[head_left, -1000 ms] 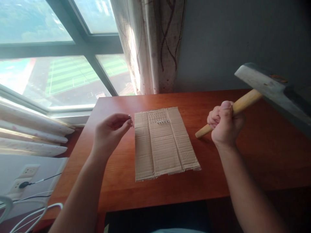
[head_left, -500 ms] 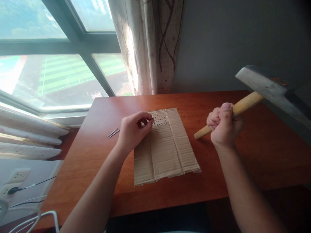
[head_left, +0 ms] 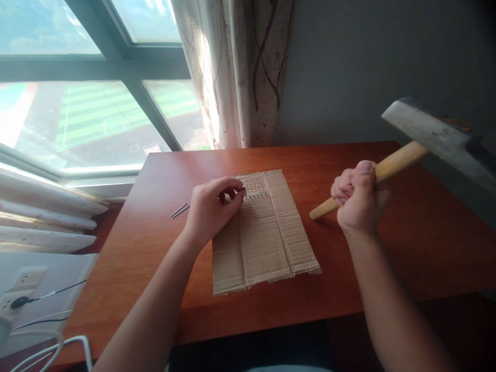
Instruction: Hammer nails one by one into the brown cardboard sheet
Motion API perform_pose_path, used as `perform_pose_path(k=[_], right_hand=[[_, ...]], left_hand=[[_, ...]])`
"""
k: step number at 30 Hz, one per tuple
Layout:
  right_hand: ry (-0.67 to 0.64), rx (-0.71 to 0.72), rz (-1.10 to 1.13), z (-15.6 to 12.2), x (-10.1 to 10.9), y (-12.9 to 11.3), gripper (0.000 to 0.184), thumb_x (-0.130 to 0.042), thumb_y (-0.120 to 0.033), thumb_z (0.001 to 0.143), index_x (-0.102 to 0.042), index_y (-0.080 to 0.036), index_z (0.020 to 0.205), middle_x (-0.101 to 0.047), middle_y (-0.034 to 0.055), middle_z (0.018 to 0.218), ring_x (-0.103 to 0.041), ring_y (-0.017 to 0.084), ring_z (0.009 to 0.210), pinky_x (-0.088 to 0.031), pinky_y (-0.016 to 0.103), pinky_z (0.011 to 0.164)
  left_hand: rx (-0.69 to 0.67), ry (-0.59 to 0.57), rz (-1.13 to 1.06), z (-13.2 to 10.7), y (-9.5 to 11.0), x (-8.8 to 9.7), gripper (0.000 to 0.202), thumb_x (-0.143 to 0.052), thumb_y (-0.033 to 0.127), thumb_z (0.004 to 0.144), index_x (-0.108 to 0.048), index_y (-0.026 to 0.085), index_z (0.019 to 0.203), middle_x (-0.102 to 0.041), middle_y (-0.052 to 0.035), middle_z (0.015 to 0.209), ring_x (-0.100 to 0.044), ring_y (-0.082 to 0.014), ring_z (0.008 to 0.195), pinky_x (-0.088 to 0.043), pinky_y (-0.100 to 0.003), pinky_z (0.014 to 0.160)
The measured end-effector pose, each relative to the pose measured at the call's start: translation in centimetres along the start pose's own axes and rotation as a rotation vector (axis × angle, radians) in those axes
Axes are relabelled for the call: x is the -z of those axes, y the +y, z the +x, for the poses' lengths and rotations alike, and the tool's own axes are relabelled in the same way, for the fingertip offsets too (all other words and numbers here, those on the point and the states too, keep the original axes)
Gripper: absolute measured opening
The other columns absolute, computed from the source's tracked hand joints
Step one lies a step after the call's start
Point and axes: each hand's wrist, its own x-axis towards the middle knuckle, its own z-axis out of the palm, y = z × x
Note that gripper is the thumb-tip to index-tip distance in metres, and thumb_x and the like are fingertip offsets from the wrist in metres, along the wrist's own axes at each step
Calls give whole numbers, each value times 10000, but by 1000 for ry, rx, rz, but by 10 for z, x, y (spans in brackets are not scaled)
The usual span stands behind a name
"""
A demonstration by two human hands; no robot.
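My left hand (head_left: 215, 206) is closed in a pinch over the far left part of a cardboard sheet (head_left: 263, 237). Between thumb and forefinger is a nail, mostly hidden, with only its small pale head showing. Beside the fingertips, a grid of small holes (head_left: 254, 185) marks the cardboard, and a row of shiny nail heads lines its near edge. My right hand (head_left: 360, 199) grips a hammer by its wooden handle (head_left: 401, 161), raised to the right of the cardboard. The hammer's grey metal head (head_left: 430, 126) points up and away.
Several loose nails (head_left: 180, 210) lie on the brown wooden table (head_left: 147, 258) left of the cardboard. A window (head_left: 89, 113) and a curtain (head_left: 228, 72) stand behind. At lower left are a wall socket (head_left: 29, 279) and cables (head_left: 77, 339).
My right hand and the hammer have shifted slightly right, with the head a little higher. My left hand keeps its pinch at the same spot on the cardboard. The view has tilted slightly.
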Motion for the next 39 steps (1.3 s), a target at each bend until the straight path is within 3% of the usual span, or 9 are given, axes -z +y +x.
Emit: perform_pose_path(k=[28, 32, 35, 39], right_hand=[[-47, -60, -88, -2, -1, -5, 546, -622, -531, 913, -289, -236, 596, -251, -86, 471, -258, 58, 364, -186, 241, 355], [-246, -219, -267, 3, 5, -9, 562, -570, -605, 926, -317, -232, 590, -306, -63, 484, -309, 70, 399, -220, 261, 395], [-524, -332, -463, 8, 8, -15, 526, -541, -641, 928, -400, -220, 645, -384, -49, 542, -341, 80, 457, -253, 263, 440], [-875, -346, -688, 15, 2, -23, 515, -460, -675, 948, -460, -209, 727, -457, -32, 628, -405, 105, 555, -293, 275, 522]], left_hand=[[-49, 29, -8, -1, -3, -3, 53, -690, 214, 808, -720, 177, 831, -668, 8, 668, -567, -88, 568, -467, -195, 553], [-60, 41, 0, -2, -4, -3, 37, -689, 201, 814, -717, 180, 824, -639, 23, 641, -537, -76, 546, -454, -188, 547], [-74, 45, -15, -2, -5, -4, 28, -693, 199, 814, -713, 181, 818, -642, 22, 649, -543, -77, 555, -451, -187, 544], [-84, 43, -29, -3, -6, -4, 23, -691, 195, 815, -712, 184, 813, -641, 22, 645, -541, -81, 555, -449, -192, 540]])
